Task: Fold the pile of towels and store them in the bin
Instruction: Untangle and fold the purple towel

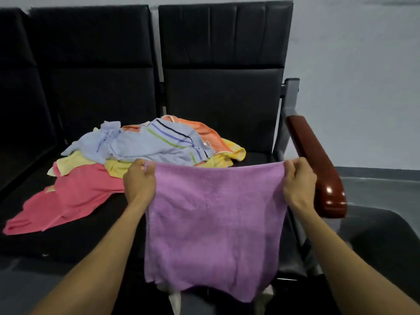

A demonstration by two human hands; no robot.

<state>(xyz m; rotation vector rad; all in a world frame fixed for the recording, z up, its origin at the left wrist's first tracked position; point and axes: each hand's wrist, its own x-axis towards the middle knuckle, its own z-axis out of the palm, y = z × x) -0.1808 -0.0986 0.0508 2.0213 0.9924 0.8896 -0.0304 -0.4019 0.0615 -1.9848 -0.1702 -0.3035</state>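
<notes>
A purple towel [213, 223] hangs stretched flat in front of me, its top edge held level. My left hand [139, 180] pinches its upper left corner and my right hand [298, 180] pinches its upper right corner. Behind it, on the black seats, lies a loose pile of towels: a light blue striped one [154, 144] on top, orange [204, 130] and yellow [231, 153] ones under it, and a pink one [68, 201] spread out at the left. A dark grey bin [386, 237] stands on the floor at the right, partly hidden by my right arm.
The black seats [222, 87] have tall padded backs. A glossy reddish-brown armrest [318, 164] on a grey metal frame stands just right of my right hand, between the seat and the bin. A pale wall fills the right background.
</notes>
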